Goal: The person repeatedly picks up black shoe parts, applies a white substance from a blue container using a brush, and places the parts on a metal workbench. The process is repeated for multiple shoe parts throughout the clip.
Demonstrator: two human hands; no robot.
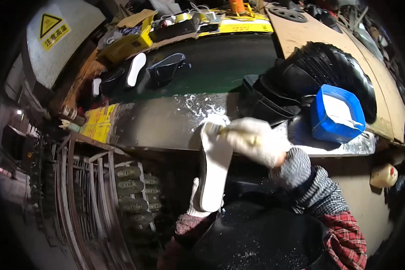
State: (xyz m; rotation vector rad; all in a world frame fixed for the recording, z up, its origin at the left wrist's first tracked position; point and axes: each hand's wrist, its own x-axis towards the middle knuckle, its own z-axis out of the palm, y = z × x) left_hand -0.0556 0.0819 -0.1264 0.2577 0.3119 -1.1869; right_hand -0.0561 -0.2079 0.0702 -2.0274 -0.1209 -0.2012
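A white shoe sole (214, 175) stands lengthwise in front of me, its far end over the edge of the metal-topped bench (153, 121). My left hand (196, 202), in a white knit glove, grips its near end from the left and below; most of the fingers are behind it. My right hand (254, 141), gloved too and blurred, is closed around a brush (216, 129), whose bristles meet the far end of the sole. To the right, a blue tub (320, 119) with white stuff inside sits on the bench. Wet white smears mark the metal beyond the sole.
Black shoe uppers (319, 67) are stacked at the right. Beyond the bench, a dark green belt (220, 63) carries another white sole (136, 69) and a black upper (166, 69). A metal rack (87, 193) holds several soles at lower left; a yellowish jug (384, 176) is far right.
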